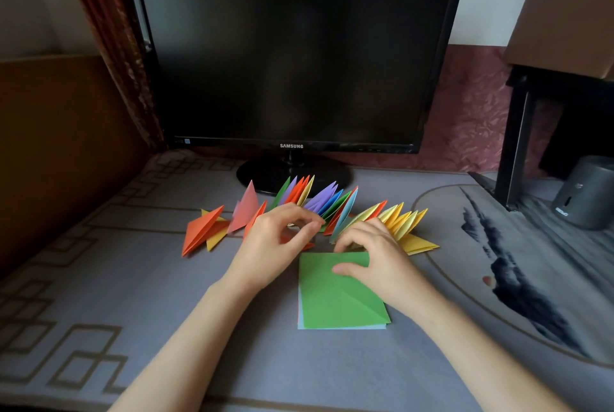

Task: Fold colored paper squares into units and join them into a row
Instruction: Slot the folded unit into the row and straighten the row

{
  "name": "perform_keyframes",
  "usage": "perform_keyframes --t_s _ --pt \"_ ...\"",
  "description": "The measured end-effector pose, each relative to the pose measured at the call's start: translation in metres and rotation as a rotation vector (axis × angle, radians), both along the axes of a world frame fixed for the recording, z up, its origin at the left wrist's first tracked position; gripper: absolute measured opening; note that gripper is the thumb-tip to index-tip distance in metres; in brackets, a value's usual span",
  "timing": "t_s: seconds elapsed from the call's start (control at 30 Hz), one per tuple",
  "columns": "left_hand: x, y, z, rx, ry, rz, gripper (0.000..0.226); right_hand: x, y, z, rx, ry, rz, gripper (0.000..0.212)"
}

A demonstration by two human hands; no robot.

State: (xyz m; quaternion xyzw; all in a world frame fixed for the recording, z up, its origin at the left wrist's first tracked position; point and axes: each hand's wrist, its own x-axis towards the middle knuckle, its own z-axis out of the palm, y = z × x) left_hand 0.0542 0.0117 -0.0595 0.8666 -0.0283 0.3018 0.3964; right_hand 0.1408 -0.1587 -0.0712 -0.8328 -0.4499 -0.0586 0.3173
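A green paper square (335, 298) with a diagonal crease lies on top of a small stack, with light blue and pink edges showing beneath it. My right hand (375, 255) is at its far right corner, thumb on the sheet and fingers curled over the far edge. Behind stands a row of folded units (319, 202) in pink, green, purple, orange, blue and yellow. My left hand (275, 245) hovers in front of the row with loosely curled fingers, above an orange unit (307, 245) that is mostly hidden under it.
A black monitor (292, 53) on its stand sits just behind the row. Loose orange and yellow units (206, 229) lie at the left end. A dark cylindrical device (584, 192) and a black frame stand at the right. A patterned grey cloth (133, 295) covers the table.
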Motion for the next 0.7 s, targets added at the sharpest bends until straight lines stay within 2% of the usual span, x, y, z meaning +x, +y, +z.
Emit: perform_keyframes --t_s 0.1,0.3,0.47,0.57,0.63,0.7 --pt "0.001 0.001 -0.001 -0.051 -0.004 -0.015 0.009 -0.001 -0.001 0.002 0.148 0.065 -0.048 0.023" --pt "-0.001 -0.003 -0.001 -0.374 0.109 -0.126 0.036 -0.002 -0.003 0.010 0.406 0.335 -0.057 0.011" --pt "0.002 -0.003 -0.003 -0.366 0.205 -0.091 0.027 -0.002 -0.003 0.013 0.582 0.454 -0.060 0.011" --pt "0.003 -0.002 -0.002 -0.446 0.172 -0.123 0.012 -0.001 -0.004 0.012 0.597 0.421 -0.029 0.006" --pt "0.003 0.000 -0.001 -0.508 0.142 -0.127 0.008 -0.001 -0.005 0.013 0.576 0.327 0.026 0.022" --pt "0.003 0.001 0.000 -0.538 0.123 -0.115 0.008 0.000 -0.007 0.015 0.529 0.230 0.095 0.053"
